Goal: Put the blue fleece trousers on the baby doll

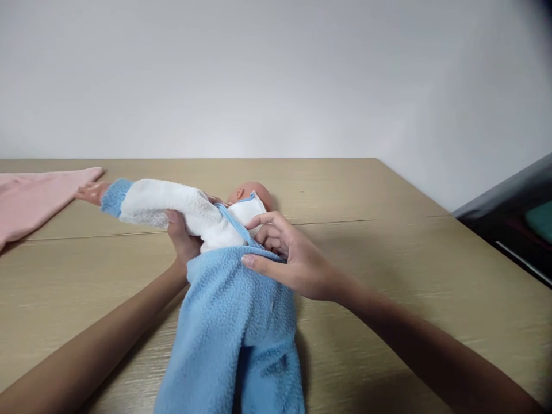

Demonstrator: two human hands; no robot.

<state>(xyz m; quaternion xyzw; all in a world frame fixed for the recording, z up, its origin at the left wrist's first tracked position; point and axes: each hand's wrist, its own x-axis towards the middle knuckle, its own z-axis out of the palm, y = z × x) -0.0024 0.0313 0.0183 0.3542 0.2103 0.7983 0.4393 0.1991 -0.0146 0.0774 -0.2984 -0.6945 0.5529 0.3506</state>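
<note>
A baby doll (252, 192) lies on its back on the wooden table (388, 241), dressed in a fleece suit with a blue body (233, 328) and white sleeves. My left hand (183, 238) is closed around the doll's white-sleeved arm (159, 204), which stretches out to the left. The doll's bare hand (88, 192) pokes out of the blue cuff. My right hand (284, 253) rests on the doll's chest, its fingers curled on the blue edge of the suit's front opening.
A pink cloth (30, 198) lies on the table at the far left, just past the doll's hand. A white wall rises behind the table. At the right, beyond the table edge, sits a dark piece of furniture (513, 224).
</note>
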